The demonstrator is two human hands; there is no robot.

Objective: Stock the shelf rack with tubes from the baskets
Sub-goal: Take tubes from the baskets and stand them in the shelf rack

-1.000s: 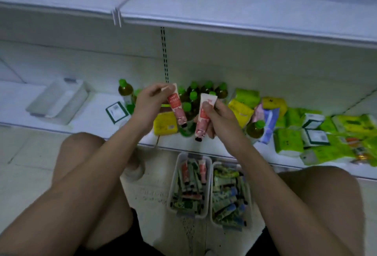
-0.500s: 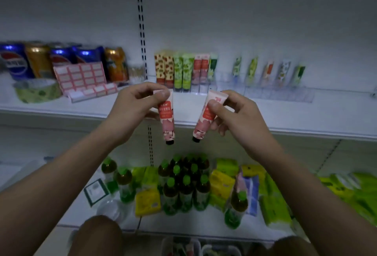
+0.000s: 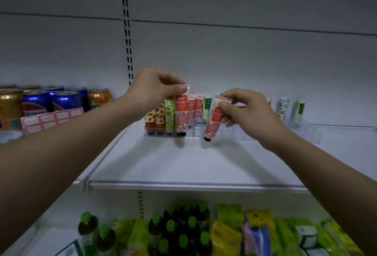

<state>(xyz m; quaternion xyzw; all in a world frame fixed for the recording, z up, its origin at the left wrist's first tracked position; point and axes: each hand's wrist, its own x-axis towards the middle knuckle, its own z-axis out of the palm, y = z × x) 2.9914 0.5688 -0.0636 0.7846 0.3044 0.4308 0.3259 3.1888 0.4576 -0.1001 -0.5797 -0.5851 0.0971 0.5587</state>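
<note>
fingers [image 3: 183, 88] pinch pink tube [image 3: 181, 113]; clear rack [image 3: 314, 137] barely readable.

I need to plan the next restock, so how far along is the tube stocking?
Done: several tubes already stand in the clear rack on the shelf. In hand: the left hand lowers one pink tube toward the rack, and the right hand pinches another. Left: many rack slots look unfilled; the baskets are out of view.
</note>
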